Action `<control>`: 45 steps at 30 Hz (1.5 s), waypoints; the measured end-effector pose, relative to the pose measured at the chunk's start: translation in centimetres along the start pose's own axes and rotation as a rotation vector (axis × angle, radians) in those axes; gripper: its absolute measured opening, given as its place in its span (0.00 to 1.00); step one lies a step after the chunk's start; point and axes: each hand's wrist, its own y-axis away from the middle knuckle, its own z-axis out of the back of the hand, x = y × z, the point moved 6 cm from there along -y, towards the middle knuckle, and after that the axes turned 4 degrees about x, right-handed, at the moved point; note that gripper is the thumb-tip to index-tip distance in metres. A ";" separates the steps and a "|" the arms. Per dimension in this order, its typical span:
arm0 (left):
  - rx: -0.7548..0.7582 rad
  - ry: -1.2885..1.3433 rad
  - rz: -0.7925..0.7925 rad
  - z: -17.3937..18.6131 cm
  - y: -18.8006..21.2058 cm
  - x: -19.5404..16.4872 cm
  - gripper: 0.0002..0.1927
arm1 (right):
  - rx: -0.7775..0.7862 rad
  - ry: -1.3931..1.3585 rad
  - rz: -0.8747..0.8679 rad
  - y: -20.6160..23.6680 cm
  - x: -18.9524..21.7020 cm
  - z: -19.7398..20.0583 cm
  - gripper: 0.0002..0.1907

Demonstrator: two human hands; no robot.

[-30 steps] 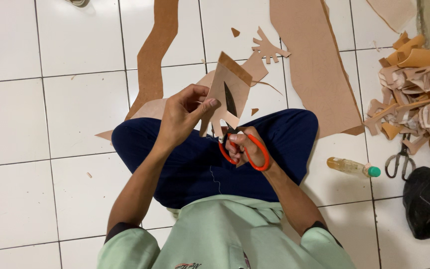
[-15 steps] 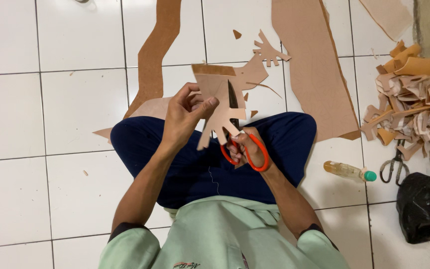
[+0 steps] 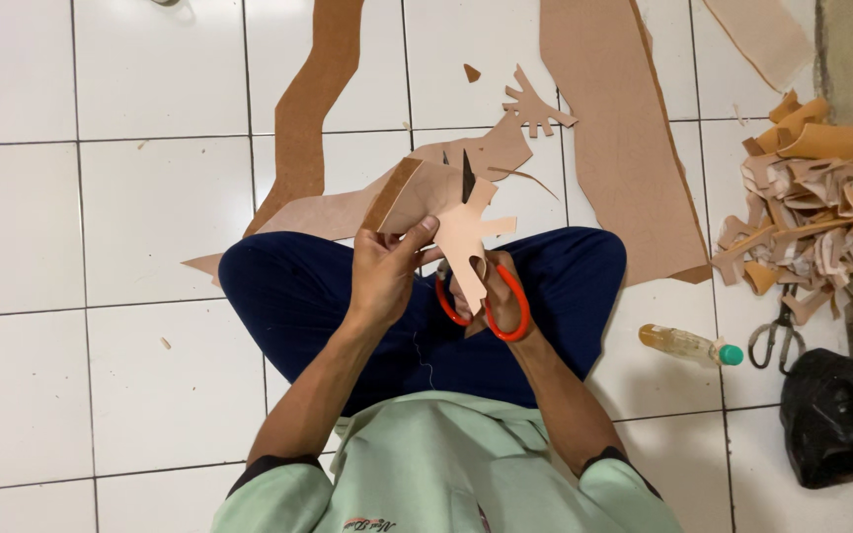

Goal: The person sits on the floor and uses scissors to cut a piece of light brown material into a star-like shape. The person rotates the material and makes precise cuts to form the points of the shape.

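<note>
Sitting cross-legged on a white tiled floor, a person cuts a tan leather piece held above their lap. Their left hand pinches its lower edge, fingers closed around it. Their right hand is closed through the handles of orange scissors, whose dark blade points up through the piece. Long leather sheets lie ahead on the floor. To the right sit a scrap pile, a small bottle, metal scissors and a black bag.
</note>
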 end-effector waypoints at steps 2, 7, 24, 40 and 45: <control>-0.013 0.007 -0.015 -0.1 0.0 0.2 0.15 | 0.017 -0.005 0.033 0.0 -0.9 0.6 0.32; 0.008 0.038 -0.027 0.1 -0.4 0.9 0.14 | 0.020 -0.107 0.032 -0.2 -3.5 1.6 0.29; 0.127 -0.766 -0.038 3.0 -3.1 -5.0 0.15 | -0.134 0.704 0.003 -0.1 3.2 -1.7 0.23; 0.252 -0.876 0.070 0.1 -1.6 -5.3 0.13 | -0.127 0.579 -0.033 0.7 2.6 -1.4 0.19; 0.328 -0.878 0.301 -0.6 -0.1 -4.4 0.13 | -0.122 0.598 -0.076 1.1 2.7 -0.9 0.19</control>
